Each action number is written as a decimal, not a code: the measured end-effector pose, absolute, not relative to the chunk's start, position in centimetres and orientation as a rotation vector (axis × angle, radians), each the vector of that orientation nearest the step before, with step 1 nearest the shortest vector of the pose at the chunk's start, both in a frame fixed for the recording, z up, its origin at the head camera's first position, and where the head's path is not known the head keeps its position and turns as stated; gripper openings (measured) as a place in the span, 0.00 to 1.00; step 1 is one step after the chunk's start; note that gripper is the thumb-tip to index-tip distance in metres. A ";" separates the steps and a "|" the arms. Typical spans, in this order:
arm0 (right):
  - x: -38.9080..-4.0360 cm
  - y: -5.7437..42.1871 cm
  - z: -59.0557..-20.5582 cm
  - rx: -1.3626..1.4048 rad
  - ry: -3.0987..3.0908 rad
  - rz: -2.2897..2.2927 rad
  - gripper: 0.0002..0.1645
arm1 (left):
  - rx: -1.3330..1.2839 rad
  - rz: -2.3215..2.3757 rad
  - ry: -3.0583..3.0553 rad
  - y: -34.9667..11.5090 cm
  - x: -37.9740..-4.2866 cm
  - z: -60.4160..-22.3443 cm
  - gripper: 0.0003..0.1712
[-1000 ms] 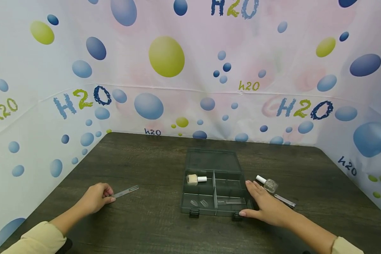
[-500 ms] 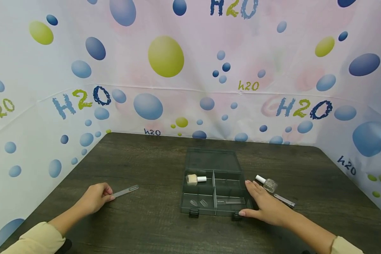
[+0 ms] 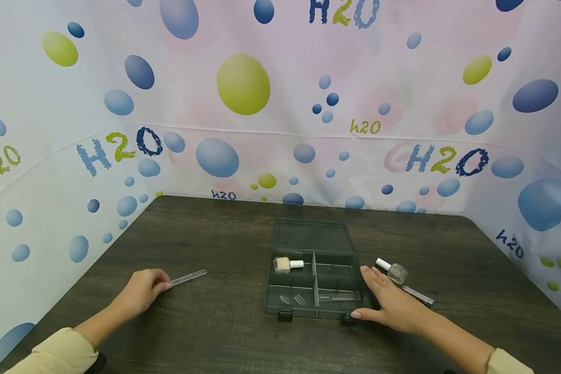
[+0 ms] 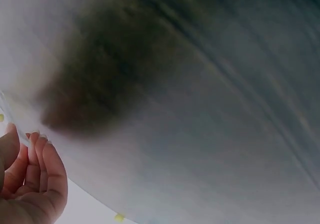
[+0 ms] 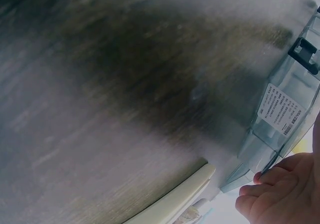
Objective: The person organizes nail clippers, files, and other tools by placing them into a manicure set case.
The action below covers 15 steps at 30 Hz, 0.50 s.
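Note:
My left hand (image 3: 142,293) pinches one end of a slim clear plastic strip (image 3: 189,277) between thumb and fingers, its free end pointing right. In the left wrist view the strip (image 4: 14,121) shows only as a pale edge at the fingertips. My right hand (image 3: 395,301) rests along the right side of a dark translucent divided box (image 3: 292,313), fingers stretched out and thumb by the front right latch. The lid lies folded back. Inside are a cream nail polish bottle (image 3: 282,264), two small clear pieces (image 3: 299,299) and another clear strip (image 3: 338,297).
Right of the box lie a white-capped glitter nail polish bottle (image 3: 396,273) and nail clippers (image 3: 418,295), both close to my right hand. A dark wooden table (image 3: 215,332) bears everything. A patterned curtain (image 3: 280,156) encloses its back and sides.
My left hand has shifted slightly right and away from me, and the strip has turned and risen a little with it. My right hand stays at the box.

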State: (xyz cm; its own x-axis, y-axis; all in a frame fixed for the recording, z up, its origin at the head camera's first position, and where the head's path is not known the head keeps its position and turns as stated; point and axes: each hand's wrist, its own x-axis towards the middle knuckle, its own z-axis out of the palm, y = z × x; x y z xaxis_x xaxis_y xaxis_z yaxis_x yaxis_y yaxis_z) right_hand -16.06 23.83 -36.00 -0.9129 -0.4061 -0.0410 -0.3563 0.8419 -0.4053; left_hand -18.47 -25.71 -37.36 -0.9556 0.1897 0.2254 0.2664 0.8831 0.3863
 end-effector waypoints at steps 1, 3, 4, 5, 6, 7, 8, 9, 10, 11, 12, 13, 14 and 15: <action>-16.1 23.8 -36.0 -0.603 2.898 -0.598 0.62 | -0.347 -0.624 -2.871 -25.7 -18.5 -37.3 0.04; -16.1 23.8 -36.0 -0.606 2.904 -0.597 0.62 | -0.343 -0.633 -2.872 -25.5 -18.5 -37.3 0.04; -16.1 23.8 -36.0 -0.608 2.906 -0.596 0.62 | -0.338 -0.632 -2.870 -25.5 -18.5 -37.2 0.04; -16.1 23.8 -36.0 -0.609 2.908 -0.596 0.62 | -0.339 -0.634 -2.870 -25.4 -18.5 -37.2 0.04; -16.1 23.8 -36.0 -0.611 2.908 -0.596 0.62 | -0.343 -0.637 -2.869 -25.3 -18.5 -37.2 0.04; -16.1 23.8 -36.1 -0.612 2.908 -0.596 0.62 | -0.347 -0.642 -2.868 -25.3 -18.5 -37.1 0.03; -16.1 23.8 -36.1 -0.614 2.907 -0.596 0.62 | -0.351 -0.647 -2.865 -25.2 -18.5 -37.1 0.03; -16.0 23.9 -36.1 -0.614 2.907 -0.595 0.62 | -0.356 -0.649 -2.861 -25.1 -18.5 -37.0 0.03; -16.0 23.9 -36.1 -0.614 2.908 -0.594 0.62 | -0.359 -0.651 -2.855 -25.0 -18.5 -37.0 0.03; -16.0 23.9 -36.1 -0.614 2.908 -0.595 0.62 | -0.367 -0.658 -2.847 -24.9 -18.5 -36.9 0.03; -16.0 23.9 -36.1 -0.613 2.909 -0.594 0.62 | -0.372 -0.660 -2.837 -24.9 -18.5 -36.9 0.03; -16.0 23.8 -36.1 -0.613 2.909 -0.592 0.62 | -0.374 -0.665 -2.827 -24.8 -18.5 -36.9 0.02; -16.0 23.8 -36.1 -0.613 2.910 -0.591 0.62 | -0.378 -0.672 -2.816 -24.7 -18.5 -36.8 0.02; -16.0 23.8 -36.1 -0.611 2.910 -0.591 0.62 | -0.382 -0.675 -2.804 -24.6 -18.5 -36.8 0.02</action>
